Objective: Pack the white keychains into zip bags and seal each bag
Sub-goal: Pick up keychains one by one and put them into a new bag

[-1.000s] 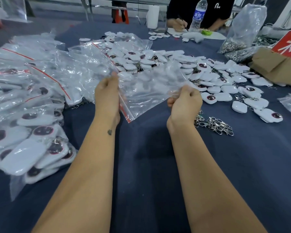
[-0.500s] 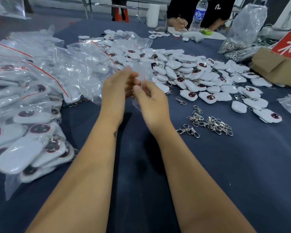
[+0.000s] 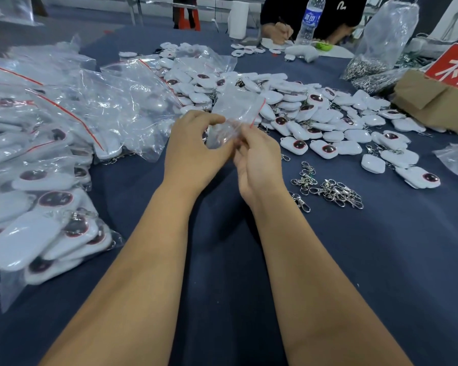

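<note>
Keychains point(image 3: 296, 107) heaped just behind hands point(image 3: 222, 151), loose clasps point(image 3: 331, 188) beside.

Left hand point(image 3: 196, 151) and right hand point(image 3: 257, 159) pinch together, forearms converging.

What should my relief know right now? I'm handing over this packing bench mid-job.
Left hand and right hand: both pinch one small zip bag, held above the table; it looks empty and its seal state is unclear.
Loose keychains are piled ahead and to the right; loose clasps lie right of the hands.
Done: filled bags are stacked on the left.
Left: fill and seal this bag, then bag the rest of the pile.
</note>
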### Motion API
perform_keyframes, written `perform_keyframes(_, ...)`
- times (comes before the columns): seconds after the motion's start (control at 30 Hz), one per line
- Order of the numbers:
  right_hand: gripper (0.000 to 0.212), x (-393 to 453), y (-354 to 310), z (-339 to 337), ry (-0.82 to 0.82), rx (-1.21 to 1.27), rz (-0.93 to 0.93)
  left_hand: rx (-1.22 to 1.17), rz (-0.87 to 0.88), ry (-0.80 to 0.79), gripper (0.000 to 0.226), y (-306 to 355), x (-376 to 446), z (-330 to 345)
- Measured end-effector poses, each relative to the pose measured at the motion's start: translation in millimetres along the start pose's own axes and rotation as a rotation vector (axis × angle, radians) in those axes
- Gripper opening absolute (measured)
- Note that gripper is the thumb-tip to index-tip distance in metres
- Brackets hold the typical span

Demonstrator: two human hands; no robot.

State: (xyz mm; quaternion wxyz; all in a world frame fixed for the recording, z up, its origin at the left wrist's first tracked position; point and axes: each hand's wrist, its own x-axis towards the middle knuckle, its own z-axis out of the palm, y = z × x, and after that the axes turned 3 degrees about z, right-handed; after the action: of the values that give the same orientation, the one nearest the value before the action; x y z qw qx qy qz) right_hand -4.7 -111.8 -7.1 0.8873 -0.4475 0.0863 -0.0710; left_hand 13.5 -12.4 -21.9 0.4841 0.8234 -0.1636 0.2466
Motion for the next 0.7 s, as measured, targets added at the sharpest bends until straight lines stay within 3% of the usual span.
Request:
perform_keyframes(0.13,0.022,-0.9,3.4,-0.7,0.055,-0.205,-0.089,0.042,-0.04,0.101,0.008,2.2,-0.2,-0.6)
perform_keyframes(0.3,0.015,-2.6,-1.8,-1.0,0.227,-0.307,-0.165,-0.109,-0.173,0.307,0.02,2.7,2.7,-6.0)
perform_keyframes(0.43,0.016,-6.7,-4.3,2.4,-0.01,-0.306,-0.164,-0.126,-0.115,0.235,0.027,7.5,1.3,-4.7)
perform_keyframes(0.5,0.017,-5.2,-4.9,-0.8,0.023,-0.349,-0.178,-0.178,-0.091,0.391,0.023,11.2,3.0,-8.4)
perform_keyframes(0.57,0.017,-1.3,-6.3,-6.7,0.157,-0.524,-0.24,-0.214,-0.038,0.661,0.015,12.3,6.0,-18.9)
perform_keyframes(0.7,0.035,3.5,-9.6,-14.8,0.27,-0.672,-0.275,-0.026,0.112,0.983,0.017,3.1,10.3,-37.0)
